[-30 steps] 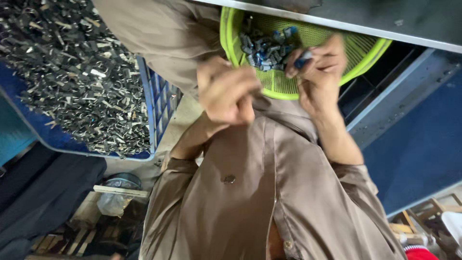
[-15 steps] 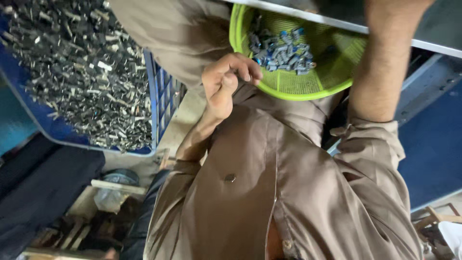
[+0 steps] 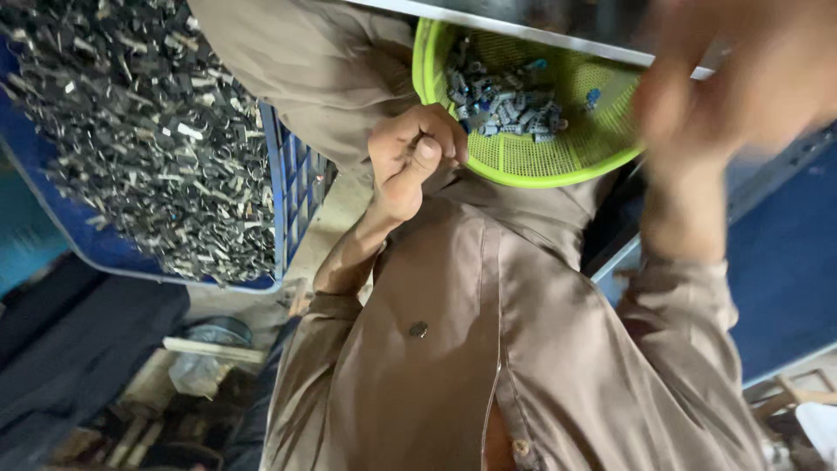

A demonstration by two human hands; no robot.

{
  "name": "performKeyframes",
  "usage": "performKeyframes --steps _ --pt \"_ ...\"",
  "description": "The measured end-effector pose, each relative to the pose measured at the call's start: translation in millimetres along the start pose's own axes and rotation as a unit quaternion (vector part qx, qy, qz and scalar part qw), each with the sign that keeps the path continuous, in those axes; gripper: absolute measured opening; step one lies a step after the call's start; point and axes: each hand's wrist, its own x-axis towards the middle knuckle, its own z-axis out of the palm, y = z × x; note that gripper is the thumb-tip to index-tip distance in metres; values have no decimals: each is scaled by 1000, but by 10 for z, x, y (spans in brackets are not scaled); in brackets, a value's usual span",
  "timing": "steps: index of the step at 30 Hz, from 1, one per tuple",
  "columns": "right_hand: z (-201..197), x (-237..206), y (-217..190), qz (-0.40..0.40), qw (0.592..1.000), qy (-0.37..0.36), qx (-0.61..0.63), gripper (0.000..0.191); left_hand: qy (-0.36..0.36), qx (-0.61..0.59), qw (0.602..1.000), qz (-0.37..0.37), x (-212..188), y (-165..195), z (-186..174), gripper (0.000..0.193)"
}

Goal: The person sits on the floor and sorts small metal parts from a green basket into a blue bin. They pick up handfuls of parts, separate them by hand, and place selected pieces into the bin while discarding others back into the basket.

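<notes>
Two hands work over a lap covered in brown cloth (image 3: 453,366). Nearest the camera, the left hand (image 3: 410,161) is curled into a loose fist with the thumb pressed against the bent fingers (image 3: 436,131); it looks pinched on something small, but what, if anything, sits inside cannot be made out. It rests just at the rim of a green basket (image 3: 523,170). The right hand (image 3: 741,78) is raised and blurred with motion, so whether its fingers are spread or closed cannot be told.

Inside the basket, a cluster of small grey-blue parts (image 3: 506,105) lies heaped toward the far side on the mesh floor. By their look they are light, hard, rigid pieces, likely smooth and easy to drop; a fingertip pinch across one piece's sides would seem the surest hold, one at a time.

To the left, a blue crate (image 3: 292,187) holds a deep pile of dark metal bits (image 3: 131,131), tangled and probably sharp-edged. Above the basket a grey worktop edge (image 3: 558,30) crosses the view. Below left, the floor is cluttered and dim; a blue panel (image 3: 785,270) stands at right.
</notes>
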Motion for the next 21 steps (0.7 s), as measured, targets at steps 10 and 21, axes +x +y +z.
performKeyframes --steps 10,21 --pt "528 -1100 -485 172 925 -87 327 15 -16 105 994 26 217 97 269 18" --pt "631 -1174 -390 177 867 -2 466 35 -34 229 973 18 228 203 314 11"
